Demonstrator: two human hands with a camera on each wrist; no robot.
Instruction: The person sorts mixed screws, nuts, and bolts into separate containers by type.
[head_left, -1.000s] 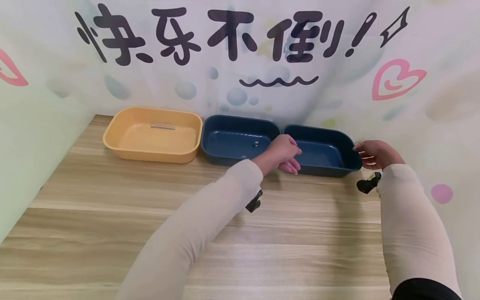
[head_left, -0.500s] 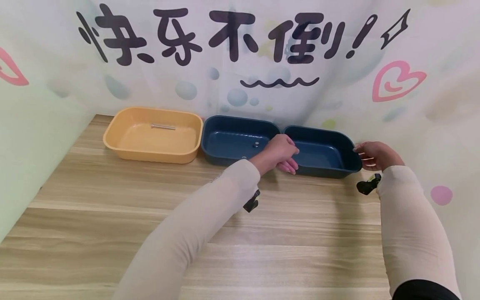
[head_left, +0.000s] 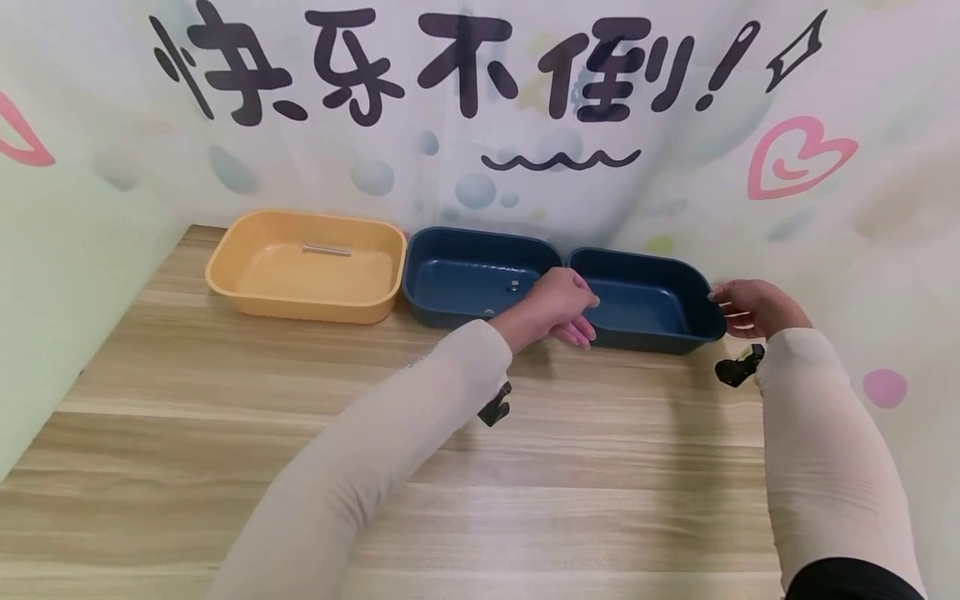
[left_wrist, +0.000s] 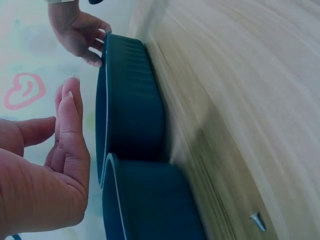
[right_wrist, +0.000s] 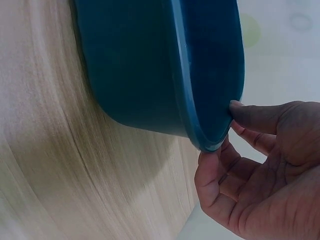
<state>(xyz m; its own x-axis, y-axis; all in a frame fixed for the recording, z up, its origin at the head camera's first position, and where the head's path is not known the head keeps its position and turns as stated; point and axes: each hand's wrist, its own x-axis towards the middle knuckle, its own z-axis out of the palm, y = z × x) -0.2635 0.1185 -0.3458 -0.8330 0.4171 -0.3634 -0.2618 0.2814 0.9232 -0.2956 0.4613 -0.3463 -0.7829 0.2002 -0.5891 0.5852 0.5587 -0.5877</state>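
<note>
My right hand [head_left: 761, 307] pinches the right end of the right-hand dark blue bin [head_left: 637, 342], thumb inside the rim and fingers outside, as the right wrist view shows. My left hand [head_left: 558, 302] is held over the spot where that bin meets the middle dark blue bin [head_left: 457, 317]. In the left wrist view its fingers [left_wrist: 70, 125] are fairly straight, the thumb stands apart, and nothing is between them. A small shiny metal piece [head_left: 513, 286] lies in the middle bin; its kind is too small to tell.
Left of the blue bins stands a yellow bin [head_left: 322, 312] with a long bolt [head_left: 327, 250] inside. A small screw [left_wrist: 258, 221] lies on the wooden table [head_left: 600, 500] in front of the bins. A printed cloth [head_left: 300, 167] hangs right behind them.
My left wrist and forearm have shifted slightly to the left. The right hand stays on the bin's end, and the bins have not moved.
</note>
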